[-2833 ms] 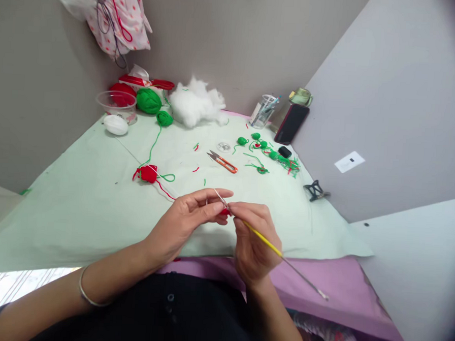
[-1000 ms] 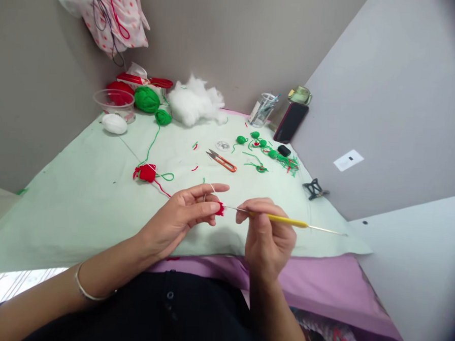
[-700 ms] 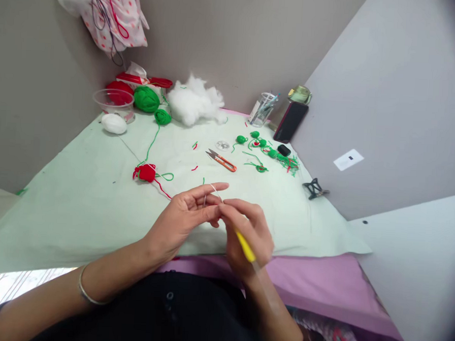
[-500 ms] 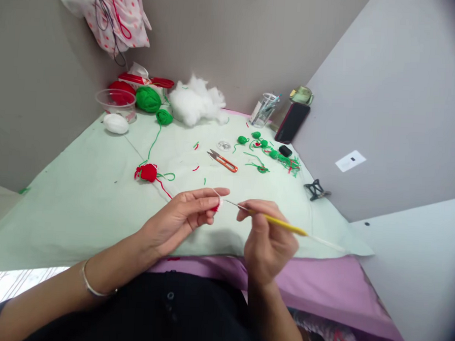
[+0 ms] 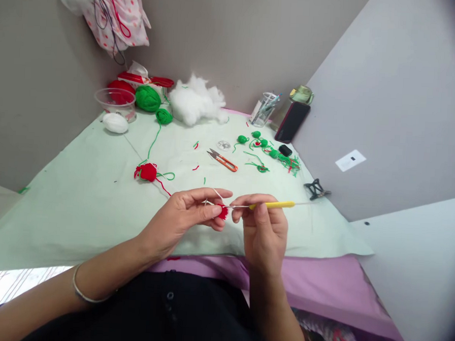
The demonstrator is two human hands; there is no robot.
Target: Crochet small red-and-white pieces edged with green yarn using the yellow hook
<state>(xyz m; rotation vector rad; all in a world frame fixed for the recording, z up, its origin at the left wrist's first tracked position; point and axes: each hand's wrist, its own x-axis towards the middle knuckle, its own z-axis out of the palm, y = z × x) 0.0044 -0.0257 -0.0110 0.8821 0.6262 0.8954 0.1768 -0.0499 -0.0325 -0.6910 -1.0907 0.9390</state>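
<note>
Between the thumb and fingers of my left hand (image 5: 189,212) is a small red and white crochet piece (image 5: 222,212). A strand of white yarn (image 5: 217,193) runs over its stretched index finger. My right hand (image 5: 264,228) is closed around the yellow handle of a crochet hook (image 5: 277,205), held nearly level. The hook's metal tip touches the piece or its yarn; its exact place in the stitches is too small to tell. Left of my hands lies a red yarn bundle (image 5: 148,172), from which a red strand leads towards my left hand.
Orange thread snips (image 5: 223,160) lie mid-table, near green crocheted balls (image 5: 243,140) and yarn scraps. At the back are white stuffing (image 5: 197,102), green yarn (image 5: 148,99), a plastic tub (image 5: 115,103), a cup of tools (image 5: 264,110) and a phone (image 5: 293,122). White yarn (image 5: 115,123) sits left.
The crochet hook has turned from slanting to nearly level, with its tip now at the piece. My right hand has moved slightly left and up, and more of the red piece shows.
</note>
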